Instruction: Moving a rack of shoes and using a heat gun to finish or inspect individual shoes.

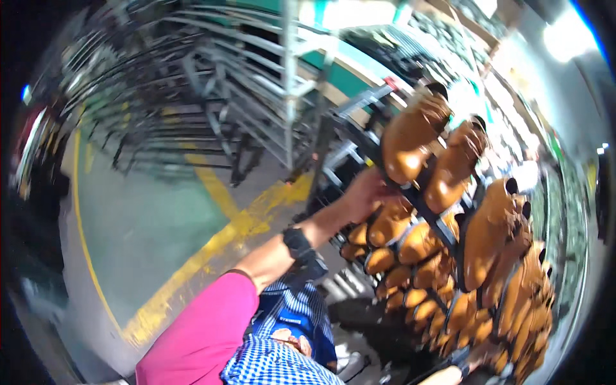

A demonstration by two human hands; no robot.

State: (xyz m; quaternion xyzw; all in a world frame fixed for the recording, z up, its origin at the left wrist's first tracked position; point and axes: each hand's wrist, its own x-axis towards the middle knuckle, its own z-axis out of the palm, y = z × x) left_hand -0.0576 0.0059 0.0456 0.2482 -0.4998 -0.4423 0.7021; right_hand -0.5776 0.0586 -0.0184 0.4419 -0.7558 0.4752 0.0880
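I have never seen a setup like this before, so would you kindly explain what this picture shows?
No machine here: a person works with bare hands. The single picture comes from a fisheye camera worn on the head, so straight edges bend near its rim. Glossy brown shoes sit in tiers on a dark rack. The left hand is at the rack's upper tier, near a shoe's toe; the right hand is beside lower shoes. Blur hides whether either grips anything.

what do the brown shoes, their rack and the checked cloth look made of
Brown shoes: probably leather or synthetic, smooth and glossy, with highlights. Rack: likely metal, dark-finished, judging by its slim, straight bars. Checked cloth: probably woven fabric, matte, with soft folds.
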